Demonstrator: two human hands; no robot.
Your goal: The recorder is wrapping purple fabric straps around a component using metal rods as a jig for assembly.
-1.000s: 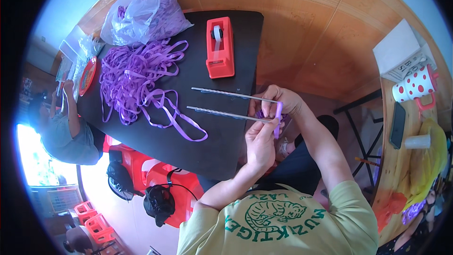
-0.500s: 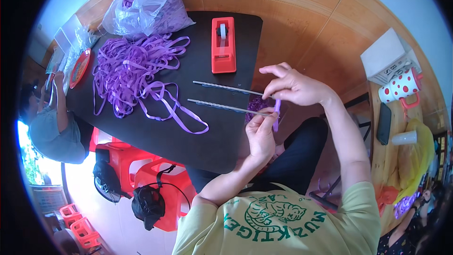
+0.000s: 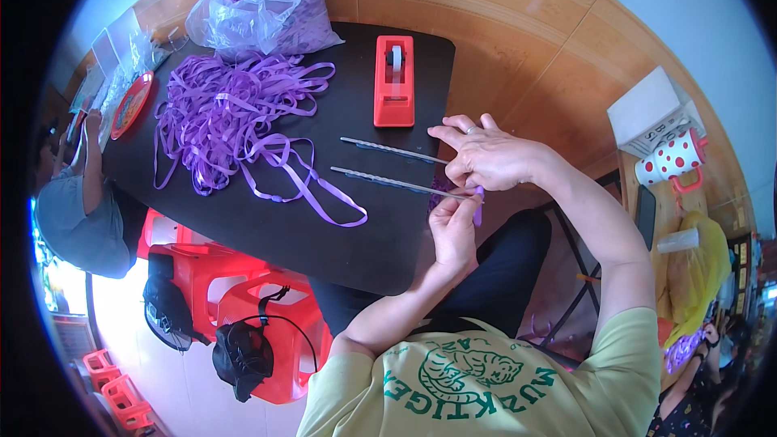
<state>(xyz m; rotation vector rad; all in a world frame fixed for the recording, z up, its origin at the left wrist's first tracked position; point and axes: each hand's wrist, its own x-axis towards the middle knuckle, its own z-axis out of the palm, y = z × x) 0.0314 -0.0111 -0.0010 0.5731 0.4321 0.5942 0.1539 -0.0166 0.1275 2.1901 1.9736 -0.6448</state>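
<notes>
Two thin twisted metal rods, a far rod [image 3: 388, 148] and a near rod [image 3: 388, 180], lie side by side over the table's right edge, their ends reaching my hands. My left hand [image 3: 453, 233] pinches a short stretch of purple ribbon [image 3: 478, 212] at the end of the near rod. Just above it, my right hand [image 3: 498, 155] bends over the same ribbon, thumb and forefinger closed on it and other fingers stretched out; its grip is partly hidden. A tangled heap of purple ribbon [image 3: 214, 117] lies to the left, one loop trailing toward the rods.
On the black table [image 3: 348, 255] stand a red tape dispenser [image 3: 395, 105], a clear bag of purple ribbon [image 3: 271, 12] and a red plate [image 3: 132, 105]. Another person [image 3: 85, 218] sits at left. Red stools [image 3: 275, 364] hold black caps. A spotted cup [image 3: 670, 158] stands at right.
My right hand has come down toward my left hand, from the far rod's end to the near one's. The left hand keeps its pinch. The whole view has shifted slightly.
</notes>
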